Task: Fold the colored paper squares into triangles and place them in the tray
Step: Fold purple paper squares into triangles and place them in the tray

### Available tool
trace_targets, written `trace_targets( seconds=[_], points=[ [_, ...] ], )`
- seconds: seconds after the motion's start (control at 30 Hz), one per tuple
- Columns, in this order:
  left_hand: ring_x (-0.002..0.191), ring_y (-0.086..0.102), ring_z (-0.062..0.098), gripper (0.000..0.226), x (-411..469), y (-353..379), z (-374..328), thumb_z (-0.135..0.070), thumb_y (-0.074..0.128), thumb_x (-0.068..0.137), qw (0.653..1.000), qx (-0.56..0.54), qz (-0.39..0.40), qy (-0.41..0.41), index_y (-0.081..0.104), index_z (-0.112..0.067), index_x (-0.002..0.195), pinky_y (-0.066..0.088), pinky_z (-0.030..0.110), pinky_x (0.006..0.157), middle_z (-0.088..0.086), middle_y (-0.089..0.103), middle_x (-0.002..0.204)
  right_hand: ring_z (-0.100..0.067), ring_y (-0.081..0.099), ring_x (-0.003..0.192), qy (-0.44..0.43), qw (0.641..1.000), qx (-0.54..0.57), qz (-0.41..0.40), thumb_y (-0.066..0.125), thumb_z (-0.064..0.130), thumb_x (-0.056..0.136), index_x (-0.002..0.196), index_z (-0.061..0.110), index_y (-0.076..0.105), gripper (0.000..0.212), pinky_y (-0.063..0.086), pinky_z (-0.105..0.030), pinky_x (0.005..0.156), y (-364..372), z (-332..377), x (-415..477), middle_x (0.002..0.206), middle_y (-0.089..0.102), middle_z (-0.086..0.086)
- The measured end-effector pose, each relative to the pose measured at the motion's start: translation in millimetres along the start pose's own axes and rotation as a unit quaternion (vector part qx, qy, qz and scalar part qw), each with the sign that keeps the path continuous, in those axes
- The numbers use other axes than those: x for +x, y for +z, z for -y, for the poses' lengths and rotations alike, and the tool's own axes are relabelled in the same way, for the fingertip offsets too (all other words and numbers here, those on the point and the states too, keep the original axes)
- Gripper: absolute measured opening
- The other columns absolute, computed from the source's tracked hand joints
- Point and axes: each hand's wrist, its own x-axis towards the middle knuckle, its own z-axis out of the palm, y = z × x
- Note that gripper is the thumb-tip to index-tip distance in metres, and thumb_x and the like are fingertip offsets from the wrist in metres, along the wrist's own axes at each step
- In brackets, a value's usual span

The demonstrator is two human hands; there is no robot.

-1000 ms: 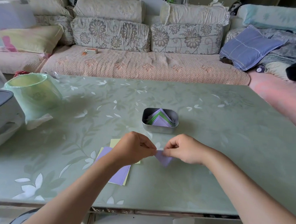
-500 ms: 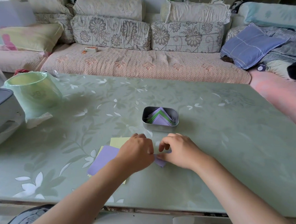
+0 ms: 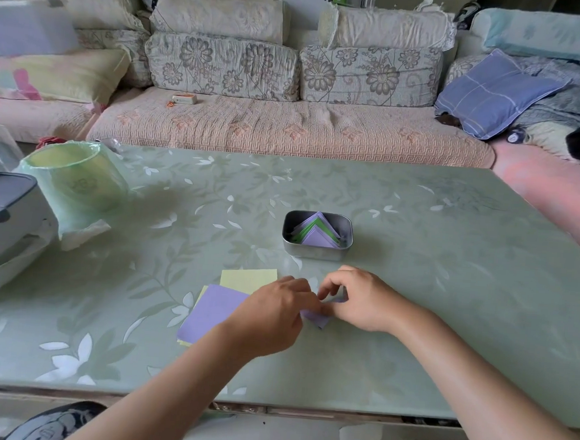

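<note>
Both hands on one purple paper (image 3: 316,318): left hand (image 3: 272,311) pinches its left end with curled fingers, right hand (image 3: 362,300) curls over its right side, thumb and forefinger arched onto it. Paper sits down at the table (image 3: 429,315), part-folded, one point sticking out toward the person.

Just left of the grip, partly under the left wrist: flat stack of squares (image 3: 211,314), purple on top, pale yellow sheets fanned out beneath.

Straight beyond the grip, near: tray (image 3: 315,254), small metal tin, rounded corners, holding folded triangles (image 3: 316,237), purple and green, points away.

Far left of the grip: bin (image 3: 75,184), cylinder with thin green plastic liner; mark on its side too blurred to read.

Table top glossy, pale green, white leaf pattern.
</note>
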Motion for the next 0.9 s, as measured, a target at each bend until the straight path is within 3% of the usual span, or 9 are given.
trace_targets(
  seconds=[0.13, 0.27, 0.4, 0.57, 0.77, 0.9],
  points=[
    [0.086, 0.048, 0.019, 0.055, -7, -3, -5, -0.011, 0.043, 0.069, 0.999, 0.033, 0.025, 0.017, 0.065, -0.034, 0.114, 0.044, 0.029, 0.077, -0.004, 0.051, 0.098, 0.002, 0.047, 0.072, 0.012, 1.000, -0.006, 0.011, 0.080, 0.045, 0.079, 0.097, 0.038, 0.067, 0.023, 0.035, -0.014, 0.067, -4, -5, -2, 0.099, 0.052, 0.013],
    [0.086, 0.047, 0.019, 0.058, -12, -2, -5, -0.020, 0.034, 0.070, 0.997, 0.054, 0.036, 0.035, 0.064, -0.033, 0.118, 0.037, 0.022, 0.076, -0.003, 0.052, 0.102, 0.003, 0.048, 0.075, 0.025, 1.000, -0.014, 0.011, 0.081, 0.043, 0.077, 0.099, 0.039, 0.066, 0.027, 0.039, -0.015, 0.069, -3, -4, -2, 0.101, 0.052, 0.014],
    [0.095, 0.047, 0.021, 0.055, -11, -1, -7, -0.017, 0.040, 0.070, 0.997, 0.050, 0.042, 0.032, 0.065, -0.028, 0.118, 0.048, 0.033, 0.081, -0.003, 0.053, 0.112, 0.004, 0.049, 0.073, 0.042, 0.999, -0.011, 0.012, 0.082, 0.047, 0.074, 0.097, 0.041, 0.065, 0.029, 0.036, -0.012, 0.063, -6, -3, -1, 0.103, 0.052, 0.015],
    [0.094, 0.045, 0.020, 0.046, -8, 3, -15, -0.021, 0.036, 0.070, 0.998, 0.026, 0.052, 0.023, 0.062, -0.019, 0.107, 0.047, 0.039, 0.081, -0.004, 0.054, 0.108, -0.001, 0.054, 0.073, 0.071, 0.997, -0.002, 0.013, 0.086, 0.050, 0.068, 0.093, 0.041, 0.065, 0.034, 0.049, -0.020, 0.063, -8, -3, 1, 0.104, 0.055, 0.015],
    [0.096, 0.044, 0.018, 0.043, -7, 7, -13, -0.029, 0.051, 0.080, 0.997, 0.057, 0.041, 0.036, 0.062, -0.025, 0.121, 0.039, 0.024, 0.082, -0.005, 0.051, 0.108, -0.006, 0.055, 0.065, 0.088, 0.996, 0.027, 0.007, 0.087, 0.043, 0.068, 0.086, 0.036, 0.069, 0.026, 0.049, -0.021, 0.062, -10, -12, 7, 0.089, 0.062, 0.012],
    [0.097, 0.046, 0.020, 0.046, -5, 9, -15, -0.035, 0.051, 0.078, 0.997, 0.057, 0.040, 0.014, 0.063, -0.028, 0.122, 0.042, 0.027, 0.084, -0.005, 0.052, 0.110, -0.006, 0.054, 0.061, 0.096, 0.995, 0.028, 0.009, 0.084, 0.032, 0.074, 0.080, 0.034, 0.069, 0.016, 0.045, -0.017, 0.057, -11, -13, 9, 0.078, 0.061, 0.013]
  ],
)
